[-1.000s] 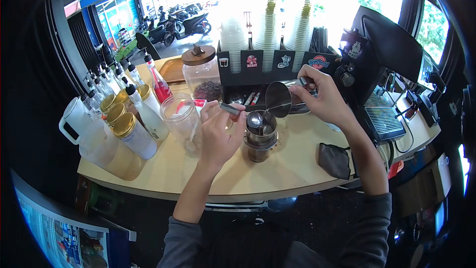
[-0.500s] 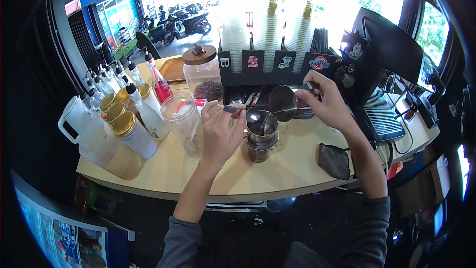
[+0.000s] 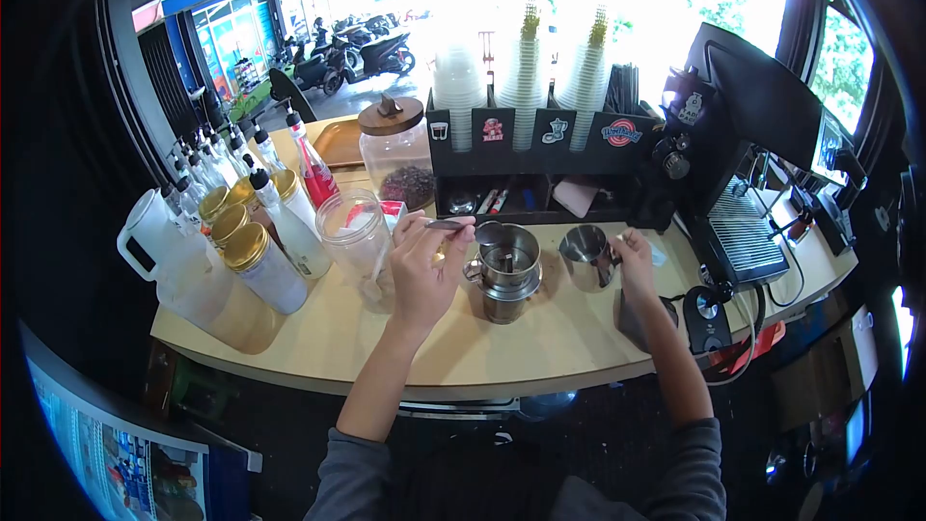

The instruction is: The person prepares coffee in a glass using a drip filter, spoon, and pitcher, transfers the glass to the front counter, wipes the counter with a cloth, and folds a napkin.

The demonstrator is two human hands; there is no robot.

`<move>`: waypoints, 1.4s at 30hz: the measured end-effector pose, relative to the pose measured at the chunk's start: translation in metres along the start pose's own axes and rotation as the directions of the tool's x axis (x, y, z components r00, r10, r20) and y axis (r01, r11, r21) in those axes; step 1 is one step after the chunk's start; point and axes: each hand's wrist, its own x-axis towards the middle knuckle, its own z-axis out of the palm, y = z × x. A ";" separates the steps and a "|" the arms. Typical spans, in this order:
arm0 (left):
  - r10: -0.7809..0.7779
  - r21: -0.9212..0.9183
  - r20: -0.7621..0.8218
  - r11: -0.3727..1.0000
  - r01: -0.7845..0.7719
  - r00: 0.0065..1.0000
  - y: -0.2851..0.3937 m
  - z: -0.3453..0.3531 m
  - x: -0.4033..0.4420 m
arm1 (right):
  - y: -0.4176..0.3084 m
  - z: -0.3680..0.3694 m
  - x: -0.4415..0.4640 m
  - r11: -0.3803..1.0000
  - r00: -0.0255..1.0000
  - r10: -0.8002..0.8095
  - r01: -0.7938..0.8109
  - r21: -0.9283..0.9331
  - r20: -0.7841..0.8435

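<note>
My left hand (image 3: 422, 275) pinches the handle of a metal spoon (image 3: 490, 233), whose bowl is over the left rim of a metal drip coffee filter (image 3: 526, 278). The filter sits upright on a metal cup (image 3: 505, 310). To its right, a steel pitcher (image 3: 590, 270) stands upright on the counter, and my right hand (image 3: 634, 265) grips its handle. What the pitcher holds cannot be made out. Just left of my left hand is an open clear jar (image 3: 353, 249) with a scoop inside.
Gold-lidded jars (image 3: 265, 270), pump bottles and a plastic jug (image 3: 145, 232) crowd the left side. Behind stand a wooden-lidded jar (image 3: 394, 150) and a black cup rack (image 3: 511, 159). A dark cloth (image 3: 632, 323), a small black device (image 3: 707, 328) and an espresso machine (image 3: 743, 241) are on the right.
The pitcher, tilted above the filter before, has moved right and down and now stands upright on the counter. My left hand keeps the spoon at the filter.
</note>
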 end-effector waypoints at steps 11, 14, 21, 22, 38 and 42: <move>0.021 -0.007 0.011 1.000 -0.021 1.000 0.003 0.013 -0.002 | 0.054 -0.015 -0.012 0.957 0.992 0.119 -0.103 0.272 -0.046; 0.058 -0.002 -0.003 0.998 -0.058 0.998 0.003 0.016 0.000 | 0.050 -0.022 -0.010 0.988 0.998 0.049 -0.055 -0.143 -0.047; 0.266 0.115 0.209 0.949 -0.293 0.941 0.020 0.033 0.003 | -0.126 0.078 -0.045 0.861 0.869 -0.396 0.464 -0.210 0.298; 0.286 0.141 0.284 0.932 -0.335 0.915 0.022 0.035 0.001 | -0.142 0.087 -0.049 0.819 0.814 -0.415 0.529 -0.222 0.406; -0.314 -0.138 0.421 0.905 0.402 0.851 0.005 0.038 -0.015 | -0.107 0.108 -0.065 0.604 0.649 -0.593 0.750 -0.269 0.477; -0.284 -0.191 0.345 0.912 0.363 0.895 0.003 0.038 -0.016 | -0.103 0.108 -0.064 0.556 0.594 -0.630 0.795 -0.242 0.500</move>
